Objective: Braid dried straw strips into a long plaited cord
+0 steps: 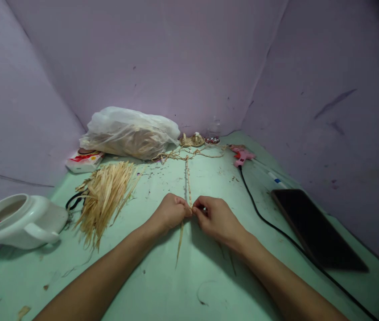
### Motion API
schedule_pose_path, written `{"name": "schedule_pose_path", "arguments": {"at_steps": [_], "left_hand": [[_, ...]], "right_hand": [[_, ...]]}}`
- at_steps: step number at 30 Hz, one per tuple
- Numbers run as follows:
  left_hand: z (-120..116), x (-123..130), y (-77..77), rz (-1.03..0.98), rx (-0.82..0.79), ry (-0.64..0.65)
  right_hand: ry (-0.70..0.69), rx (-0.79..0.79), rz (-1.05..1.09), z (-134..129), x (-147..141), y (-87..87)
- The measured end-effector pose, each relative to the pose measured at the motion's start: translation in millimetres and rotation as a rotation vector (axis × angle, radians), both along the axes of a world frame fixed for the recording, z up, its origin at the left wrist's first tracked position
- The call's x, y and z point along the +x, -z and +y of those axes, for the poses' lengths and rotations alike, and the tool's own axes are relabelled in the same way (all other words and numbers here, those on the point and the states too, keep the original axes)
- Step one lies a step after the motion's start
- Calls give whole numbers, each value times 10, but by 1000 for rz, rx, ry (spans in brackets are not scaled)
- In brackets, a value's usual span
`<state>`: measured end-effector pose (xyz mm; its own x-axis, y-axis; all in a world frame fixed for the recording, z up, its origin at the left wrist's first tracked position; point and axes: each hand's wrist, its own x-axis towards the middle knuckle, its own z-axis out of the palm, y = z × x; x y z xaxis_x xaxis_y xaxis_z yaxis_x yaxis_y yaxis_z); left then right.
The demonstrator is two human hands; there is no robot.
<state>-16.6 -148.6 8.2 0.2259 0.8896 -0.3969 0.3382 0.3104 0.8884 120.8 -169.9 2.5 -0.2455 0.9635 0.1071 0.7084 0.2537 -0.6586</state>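
Observation:
A thin braided straw cord point(188, 180) runs along the table from the back toward me. Both hands meet at its near end. My left hand point(175, 209) is closed, its thumb and fingers pinching the braid. Just to its right, my right hand point(211, 213) pinches the same end between thumb and fingertips. A loose straw strand point(179, 245) hangs down below my left hand, and fainter strand ends show under my right wrist. The fingers hide the exact point where the strands cross. To the left lies a bundle of dry straw strips point(107, 196).
A white pot point(39, 218) lies at the left, near a small box point(84, 161). Behind are a plastic bag point(132, 133), tangled cord point(172, 154) and a woven piece point(192, 140). On the right are a pink glue gun point(242, 156), its black cable point(269, 226) and a dark tablet point(316, 227).

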Motion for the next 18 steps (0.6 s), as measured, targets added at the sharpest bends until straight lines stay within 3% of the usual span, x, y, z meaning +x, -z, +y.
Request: {"name": "schedule_pose_path", "arguments": {"at_steps": [4,7,13,18], "left_hand": [[-28,30,37,9,8,-18],[-59,58,-2,-32,-35,-45],[-93,61,-125,-108,-207,-90],[-74,32,-103,-109,-159,-27]], "right_hand": [[120,-149,-54,-33,-10,-81],[133,-192,-76,-80,-26,-149],[104,-67,-195,-221,-94,-224],[14,18,-235,-271,-167,-166]]}}
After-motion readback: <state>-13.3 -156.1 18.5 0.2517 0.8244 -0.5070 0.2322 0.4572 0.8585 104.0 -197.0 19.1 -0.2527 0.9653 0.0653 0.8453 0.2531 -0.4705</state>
